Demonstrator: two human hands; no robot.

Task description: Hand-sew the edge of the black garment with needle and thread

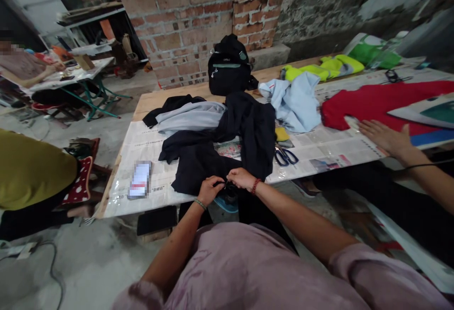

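At the table's front edge my left hand [211,190] is closed in a pinch on the edge of a black garment [198,166]. My right hand [241,178] is close beside it, thumb and fingers pressed together. Something thin and small seems to be between its fingertips, too tiny to name. The black cloth spreads over the newspaper-covered table [159,182], and a grey garment [195,115] lies behind it. To the right of the cloth are scissors [285,156] with dark blue handles and a small yellow piece [282,134].
A phone [139,179] lies left on the table; a black backpack [230,66] stands at the back. Light blue cloth [294,102] and a yellow vest [324,68] lie right. A co-worker's hand [386,137] rests by red cloth [372,102] and an iron [429,110]. Another person [35,168] sits left.
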